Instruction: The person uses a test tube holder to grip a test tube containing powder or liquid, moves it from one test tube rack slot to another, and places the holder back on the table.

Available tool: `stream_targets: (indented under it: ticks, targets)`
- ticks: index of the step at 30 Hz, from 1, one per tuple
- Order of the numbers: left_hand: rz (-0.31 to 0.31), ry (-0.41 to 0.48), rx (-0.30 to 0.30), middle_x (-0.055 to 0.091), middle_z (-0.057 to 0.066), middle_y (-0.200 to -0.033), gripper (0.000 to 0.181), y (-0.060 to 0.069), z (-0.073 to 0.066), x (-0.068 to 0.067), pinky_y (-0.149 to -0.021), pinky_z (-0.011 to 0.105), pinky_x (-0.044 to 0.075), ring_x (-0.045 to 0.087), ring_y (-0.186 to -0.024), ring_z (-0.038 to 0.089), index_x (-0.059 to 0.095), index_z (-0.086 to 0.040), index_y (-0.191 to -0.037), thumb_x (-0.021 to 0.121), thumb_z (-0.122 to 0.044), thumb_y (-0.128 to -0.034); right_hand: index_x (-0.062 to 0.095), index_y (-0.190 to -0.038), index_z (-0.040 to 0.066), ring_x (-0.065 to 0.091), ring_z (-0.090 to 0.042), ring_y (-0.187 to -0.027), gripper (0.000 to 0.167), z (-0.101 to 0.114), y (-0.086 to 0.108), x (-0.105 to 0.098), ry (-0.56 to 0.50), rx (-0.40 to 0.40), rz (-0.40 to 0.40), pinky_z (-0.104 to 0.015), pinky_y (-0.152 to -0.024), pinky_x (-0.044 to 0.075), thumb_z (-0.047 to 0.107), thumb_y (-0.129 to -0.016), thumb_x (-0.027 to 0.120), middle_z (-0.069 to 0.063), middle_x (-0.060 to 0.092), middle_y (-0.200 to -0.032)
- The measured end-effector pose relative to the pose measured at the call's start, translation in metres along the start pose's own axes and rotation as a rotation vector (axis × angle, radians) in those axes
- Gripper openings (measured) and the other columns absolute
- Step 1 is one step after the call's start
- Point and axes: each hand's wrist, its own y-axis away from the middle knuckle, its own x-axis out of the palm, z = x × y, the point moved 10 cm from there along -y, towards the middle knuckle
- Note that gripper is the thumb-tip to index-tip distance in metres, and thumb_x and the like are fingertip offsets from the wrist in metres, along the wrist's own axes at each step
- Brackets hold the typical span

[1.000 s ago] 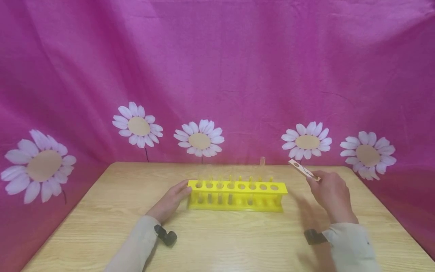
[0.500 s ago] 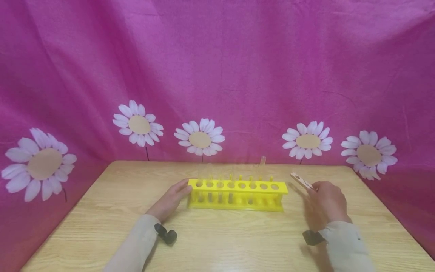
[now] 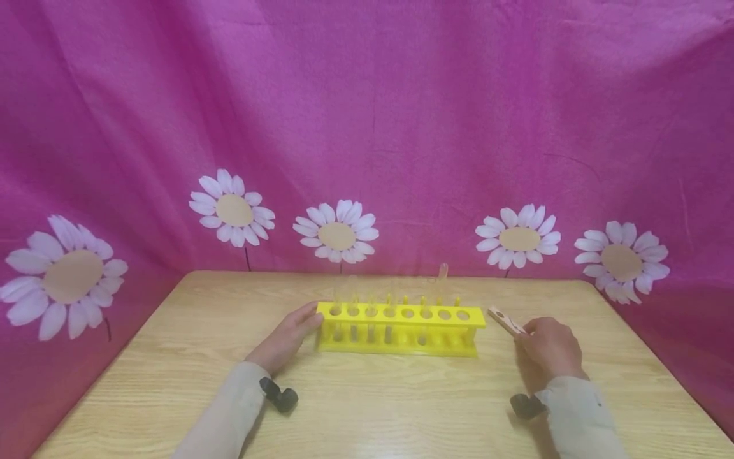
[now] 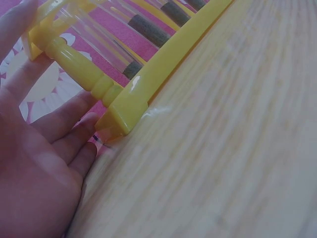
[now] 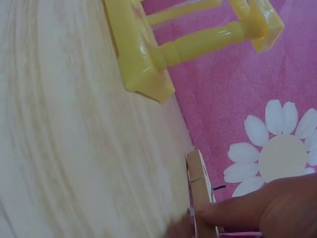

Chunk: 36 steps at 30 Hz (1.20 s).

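A yellow test tube rack (image 3: 398,322) stands upright on the table, with several clear test tubes in its holes. Grey-brown matter (image 4: 148,30) fills the bottoms of some tubes in the left wrist view. My left hand (image 3: 283,341) grips the rack's left end, thumb at the front and fingers around the back. To the right of the rack, my right hand (image 3: 550,347) pinches a wooden test tube clamp (image 3: 504,320) low over the table, its tip pointing toward the back left. In the right wrist view the thumb presses on the clamp (image 5: 199,183); the other fingers are mostly hidden.
One clear tube (image 3: 444,271) sticks up behind the rack, among its yellow pegs. The wooden table (image 3: 395,408) extends to a pink-purple cloth (image 3: 401,127) printed with large white flowers at the back and sides.
My right hand has come down toward the table with the clamp, shifting slightly to the left. The left hand and the rack stay where they were.
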Motion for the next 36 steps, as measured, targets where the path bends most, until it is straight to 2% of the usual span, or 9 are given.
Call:
stream_targets:
  ticks: [8, 17, 23, 26, 31, 33, 36]
  targets:
    - [-0.002, 0.002, 0.017, 0.031, 0.006, -0.155, 0.076, 0.002, -0.005, 0.001, -0.117, 0.055, 0.008, 0.017, -0.145, 0.029, 0.035, -0.017, -0.150, 0.049, -0.063, -0.0912, 0.067, -0.104, -0.006, 0.054, -0.031, -0.076, 0.028, 0.002, -0.002, 0.002, -0.001, -0.020, -0.016, -0.046, -0.068, 0.046, 0.016, -0.087, 0.064, -0.020, 0.066, -0.091]
    - [0.000, 0.009, 0.007, 0.031, 0.005, -0.155, 0.076, -0.001, -0.002, 0.001, -0.117, 0.055, 0.008, 0.017, -0.146, 0.028, 0.036, -0.018, -0.150, 0.049, -0.064, -0.0907, 0.066, -0.105, -0.004, 0.054, -0.032, -0.076, 0.029, 0.002, -0.004, 0.007, -0.018, 0.004, 0.005, -0.045, -0.067, 0.045, 0.017, -0.086, 0.063, -0.019, 0.064, -0.090]
    - [0.001, 0.007, -0.002, 0.031, 0.004, -0.155, 0.074, -0.001, -0.001, 0.001, -0.116, 0.057, 0.008, 0.017, -0.146, 0.029, 0.037, -0.021, -0.149, 0.050, -0.064, -0.0904, 0.058, -0.118, -0.009, 0.056, -0.041, -0.089, 0.048, 0.003, -0.001, 0.003, 0.003, -0.012, 0.002, -0.052, -0.072, 0.046, 0.029, -0.089, 0.063, -0.029, 0.061, -0.107]
    - [0.007, 0.005, 0.016, 0.034, 0.001, -0.154, 0.065, -0.001, -0.005, 0.001, -0.116, 0.058, 0.009, 0.019, -0.145, 0.028, 0.042, -0.027, -0.146, 0.050, -0.061, -0.0915, 0.053, -0.124, -0.010, 0.054, -0.046, -0.098, 0.056, 0.010, 0.002, -0.004, -0.003, -0.048, -0.043, -0.056, -0.077, 0.046, 0.035, -0.092, 0.060, -0.033, 0.057, -0.117]
    - [0.009, -0.046, 0.091, 0.040, -0.006, -0.150, 0.042, 0.002, -0.021, -0.003, -0.115, 0.058, 0.012, 0.025, -0.143, 0.020, 0.051, -0.043, -0.136, 0.045, -0.057, -0.0962, 0.052, -0.128, -0.008, 0.053, -0.047, -0.100, 0.061, 0.033, 0.010, -0.024, -0.057, -0.116, -0.158, -0.057, -0.077, 0.045, 0.042, -0.094, 0.058, -0.034, 0.056, -0.119]
    - [0.002, -0.056, 0.123, 0.043, -0.007, -0.148, 0.039, 0.003, -0.029, -0.006, -0.115, 0.058, 0.013, 0.028, -0.141, 0.017, 0.053, -0.044, -0.133, 0.042, -0.056, -0.0978, 0.052, -0.129, -0.007, 0.052, -0.047, -0.102, 0.062, 0.044, 0.014, -0.033, -0.074, -0.137, -0.188, -0.058, -0.079, 0.045, 0.044, -0.094, 0.056, -0.033, 0.055, -0.119]
    - [-0.012, -0.029, 0.142, 0.047, -0.009, -0.144, 0.044, 0.003, -0.038, -0.010, -0.115, 0.058, 0.016, 0.032, -0.139, 0.014, 0.054, -0.038, -0.134, 0.041, -0.057, -0.0974, 0.051, -0.131, -0.006, 0.050, -0.049, -0.108, 0.061, 0.063, 0.021, -0.046, -0.089, -0.184, -0.218, -0.061, -0.085, 0.042, 0.044, -0.096, 0.054, -0.033, 0.053, -0.123]
